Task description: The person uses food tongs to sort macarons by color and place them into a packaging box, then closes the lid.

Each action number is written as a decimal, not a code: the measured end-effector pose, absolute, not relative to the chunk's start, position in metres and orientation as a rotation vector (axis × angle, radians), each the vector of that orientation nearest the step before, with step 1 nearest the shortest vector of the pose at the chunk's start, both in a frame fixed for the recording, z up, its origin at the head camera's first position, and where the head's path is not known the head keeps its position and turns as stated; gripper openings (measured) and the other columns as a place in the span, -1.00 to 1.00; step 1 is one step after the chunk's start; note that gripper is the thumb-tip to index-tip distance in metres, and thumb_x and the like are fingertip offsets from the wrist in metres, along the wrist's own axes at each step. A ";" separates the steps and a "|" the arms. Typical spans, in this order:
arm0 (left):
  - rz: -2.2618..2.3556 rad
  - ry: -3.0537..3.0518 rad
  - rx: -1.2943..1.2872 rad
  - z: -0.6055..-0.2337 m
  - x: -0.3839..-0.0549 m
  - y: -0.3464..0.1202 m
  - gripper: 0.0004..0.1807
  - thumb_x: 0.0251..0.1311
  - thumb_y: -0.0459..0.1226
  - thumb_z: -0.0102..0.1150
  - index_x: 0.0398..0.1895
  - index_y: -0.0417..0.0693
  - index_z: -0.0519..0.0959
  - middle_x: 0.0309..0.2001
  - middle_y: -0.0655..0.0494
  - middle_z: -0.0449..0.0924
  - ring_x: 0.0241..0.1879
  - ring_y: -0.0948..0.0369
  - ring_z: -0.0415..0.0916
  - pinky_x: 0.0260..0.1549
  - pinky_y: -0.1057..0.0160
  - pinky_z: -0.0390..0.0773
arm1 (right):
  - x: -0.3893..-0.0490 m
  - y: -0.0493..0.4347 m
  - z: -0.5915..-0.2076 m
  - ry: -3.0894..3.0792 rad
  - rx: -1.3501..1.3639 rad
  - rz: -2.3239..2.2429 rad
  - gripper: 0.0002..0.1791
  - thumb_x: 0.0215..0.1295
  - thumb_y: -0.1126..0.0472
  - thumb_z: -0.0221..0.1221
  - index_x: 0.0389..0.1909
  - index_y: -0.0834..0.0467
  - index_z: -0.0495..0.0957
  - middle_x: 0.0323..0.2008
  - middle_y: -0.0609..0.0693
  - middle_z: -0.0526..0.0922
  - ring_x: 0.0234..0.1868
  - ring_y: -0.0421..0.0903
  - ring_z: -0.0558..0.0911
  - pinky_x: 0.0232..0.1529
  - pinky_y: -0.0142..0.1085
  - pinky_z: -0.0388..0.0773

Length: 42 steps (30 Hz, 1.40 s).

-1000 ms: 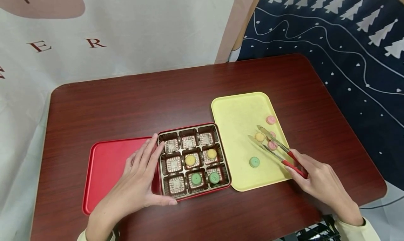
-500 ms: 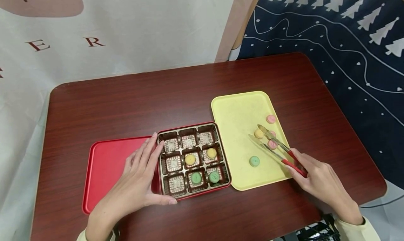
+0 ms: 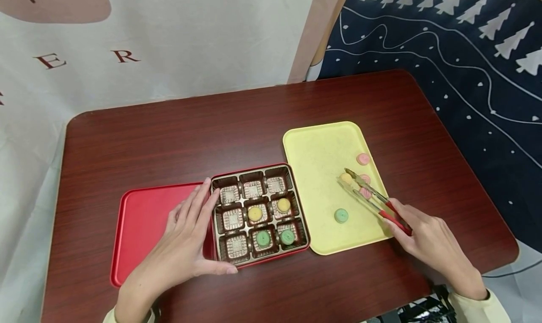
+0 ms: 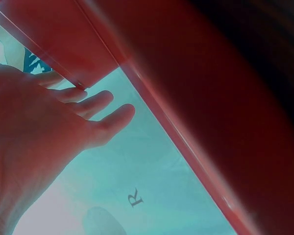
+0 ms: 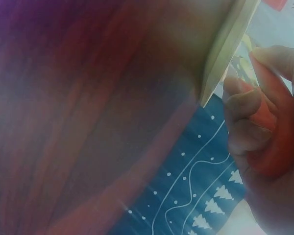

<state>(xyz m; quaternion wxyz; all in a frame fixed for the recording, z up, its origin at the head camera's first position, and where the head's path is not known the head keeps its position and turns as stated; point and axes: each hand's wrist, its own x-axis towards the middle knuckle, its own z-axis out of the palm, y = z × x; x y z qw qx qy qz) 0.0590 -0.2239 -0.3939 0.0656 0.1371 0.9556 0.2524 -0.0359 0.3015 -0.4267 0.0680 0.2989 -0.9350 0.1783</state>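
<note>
Here, my right hand grips tongs.
Forward-left, inside the tray's right edge, a yellow candy sits between their tips.

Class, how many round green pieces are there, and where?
3: one green piece in the box, nearest row, middle; another green piece in the compartment right of it; a third green piece on the yellow tray.

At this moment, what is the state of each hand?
Left hand: open, at the box.
Right hand: closed, holding the tongs.
</note>
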 end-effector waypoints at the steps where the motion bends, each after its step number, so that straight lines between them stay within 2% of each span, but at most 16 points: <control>1: 0.761 2.882 0.412 -0.394 0.059 -0.224 0.72 -0.26 0.53 0.59 0.81 -0.13 -0.14 0.79 -0.09 -0.38 0.68 -0.21 -0.18 0.38 -0.49 0.05 | -0.036 0.302 -0.427 -2.810 0.905 0.539 -0.35 0.45 -0.10 0.41 0.26 0.36 0.67 -0.13 0.21 0.79 -0.46 -0.08 0.63 -0.57 -0.17 0.59; 4: 0.757 2.877 0.407 -0.393 0.059 -0.224 0.72 -0.26 0.53 0.59 0.81 -0.13 -0.14 0.79 -0.09 -0.39 0.69 -0.21 -0.17 0.39 -0.48 0.05 | -0.037 0.301 -0.427 -2.802 0.915 0.541 -0.30 0.55 -0.23 0.28 0.25 0.35 0.68 -0.14 0.20 0.80 -0.48 -0.11 0.59 -0.58 -0.23 0.56; 8: 0.748 2.873 0.407 -0.393 0.059 -0.224 0.73 -0.27 0.53 0.60 0.80 -0.14 -0.14 0.79 -0.08 -0.42 0.69 -0.21 -0.17 0.41 -0.47 0.04 | -0.038 0.301 -0.425 -2.791 0.945 0.529 -0.33 0.60 -0.21 0.22 0.27 0.34 0.68 -0.17 0.20 0.80 -0.51 -0.11 0.60 -0.60 -0.24 0.58; 11: 0.748 2.874 0.410 -0.393 0.059 -0.224 0.73 -0.27 0.52 0.61 0.81 -0.14 -0.14 0.79 -0.07 -0.42 0.68 -0.22 -0.16 0.41 -0.47 0.05 | -0.040 0.302 -0.425 -2.778 0.962 0.520 -0.24 0.68 -0.31 0.03 0.26 0.34 0.68 -0.17 0.22 0.80 -0.53 -0.09 0.62 -0.62 -0.21 0.60; 14: 0.751 2.873 0.410 -0.393 0.059 -0.224 0.73 -0.27 0.52 0.61 0.81 -0.13 -0.15 0.79 -0.07 -0.44 0.68 -0.22 -0.16 0.41 -0.47 0.05 | -0.041 0.301 -0.426 -2.767 0.960 0.521 -0.12 0.68 -0.39 -0.14 0.24 0.35 0.69 -0.16 0.24 0.81 -0.55 -0.10 0.60 -0.63 -0.27 0.56; 17: 0.755 2.875 0.409 -0.393 0.059 -0.224 0.73 -0.27 0.51 0.61 0.81 -0.14 -0.15 0.79 -0.07 -0.44 0.69 -0.22 -0.17 0.41 -0.47 0.05 | -0.041 0.300 -0.427 -2.760 0.960 0.522 -0.12 0.68 -0.39 -0.14 0.22 0.35 0.71 -0.17 0.24 0.81 -0.58 -0.12 0.57 -0.65 -0.31 0.50; 20: 0.755 2.877 0.406 -0.393 0.059 -0.224 0.75 -0.29 0.51 0.62 0.81 -0.15 -0.16 0.79 -0.08 -0.43 0.69 -0.22 -0.17 0.42 -0.47 0.04 | -0.042 0.300 -0.427 -2.751 0.967 0.525 -0.13 0.69 -0.39 -0.13 0.23 0.34 0.71 -0.15 0.23 0.82 -0.55 -0.05 0.65 -0.64 -0.24 0.55; 23: 0.747 2.882 0.403 -0.394 0.059 -0.223 0.77 -0.31 0.51 0.63 0.81 -0.16 -0.18 0.79 -0.09 -0.41 0.69 -0.21 -0.17 0.42 -0.46 0.04 | -0.042 0.301 -0.426 -2.757 0.978 0.540 -0.17 0.69 -0.36 -0.07 0.24 0.33 0.71 -0.14 0.22 0.82 -0.53 -0.03 0.68 -0.63 -0.24 0.56; 25: 0.740 2.883 0.403 -0.394 0.059 -0.223 0.78 -0.31 0.52 0.62 0.81 -0.15 -0.19 0.79 -0.08 -0.42 0.69 -0.21 -0.17 0.43 -0.46 0.05 | -0.042 0.301 -0.425 -2.766 0.983 0.547 -0.30 0.66 -0.26 0.12 0.26 0.33 0.71 -0.11 0.23 0.82 -0.50 -0.02 0.70 -0.60 -0.24 0.59; 28: 0.735 2.884 0.403 -0.394 0.059 -0.223 0.79 -0.32 0.53 0.62 0.81 -0.16 -0.20 0.79 -0.08 -0.42 0.69 -0.21 -0.15 0.43 -0.45 0.05 | -0.042 0.301 -0.424 -2.786 0.991 0.555 -0.45 0.47 0.01 0.41 0.26 0.33 0.71 -0.10 0.22 0.82 -0.47 -0.04 0.70 -0.56 -0.26 0.62; 30: 0.732 2.884 0.401 -0.393 0.059 -0.223 0.79 -0.32 0.53 0.62 0.81 -0.16 -0.20 0.79 -0.08 -0.43 0.69 -0.21 -0.15 0.42 -0.45 0.06 | -0.042 0.300 -0.422 -2.790 0.999 0.556 -0.45 0.28 0.19 0.49 0.25 0.34 0.71 -0.08 0.22 0.82 -0.43 -0.03 0.74 -0.52 -0.24 0.66; 32: 0.731 2.886 0.399 -0.393 0.059 -0.223 0.79 -0.32 0.53 0.62 0.81 -0.16 -0.20 0.79 -0.09 -0.42 0.69 -0.21 -0.15 0.43 -0.44 0.05 | -0.044 0.298 -0.420 -2.787 1.009 0.566 -0.43 0.21 0.25 0.51 0.25 0.34 0.71 -0.08 0.22 0.82 -0.43 -0.04 0.73 -0.51 -0.26 0.66; 34: 0.731 2.890 0.399 -0.393 0.059 -0.224 0.78 -0.32 0.52 0.62 0.81 -0.16 -0.20 0.79 -0.08 -0.42 0.69 -0.20 -0.15 0.43 -0.44 0.05 | -0.046 0.295 -0.418 -2.773 1.023 0.581 -0.45 0.29 0.20 0.50 0.27 0.33 0.71 -0.05 0.22 0.82 -0.38 -0.01 0.77 -0.47 -0.22 0.69; 38: 0.727 2.901 0.409 -0.393 0.059 -0.224 0.78 -0.32 0.53 0.62 0.80 -0.17 -0.18 0.79 -0.04 -0.43 0.69 -0.18 -0.13 0.43 -0.42 0.06 | -0.053 0.286 -0.414 -2.724 1.067 0.604 -0.41 0.60 -0.15 0.25 0.27 0.29 0.72 -0.13 0.12 0.83 -0.41 -0.08 0.75 -0.49 -0.28 0.65; 40: 0.724 2.906 0.416 -0.394 0.059 -0.224 0.78 -0.32 0.53 0.61 0.80 -0.18 -0.17 0.79 -0.05 -0.43 0.69 -0.18 -0.12 0.43 -0.41 0.07 | -0.057 0.281 -0.412 -2.691 1.097 0.602 -0.31 0.68 -0.28 0.06 0.23 0.27 0.75 -0.23 0.02 0.80 -0.48 -0.17 0.66 -0.53 -0.35 0.58; 42: 0.724 2.907 0.425 -0.394 0.059 -0.223 0.78 -0.32 0.54 0.60 0.80 -0.19 -0.17 0.79 -0.06 -0.43 0.69 -0.18 -0.12 0.43 -0.40 0.07 | -0.061 0.276 -0.410 -2.655 1.125 0.592 -0.29 0.71 -0.30 -0.01 0.20 0.25 0.76 -0.37 -0.09 0.71 -0.56 -0.25 0.51 -0.60 -0.40 0.45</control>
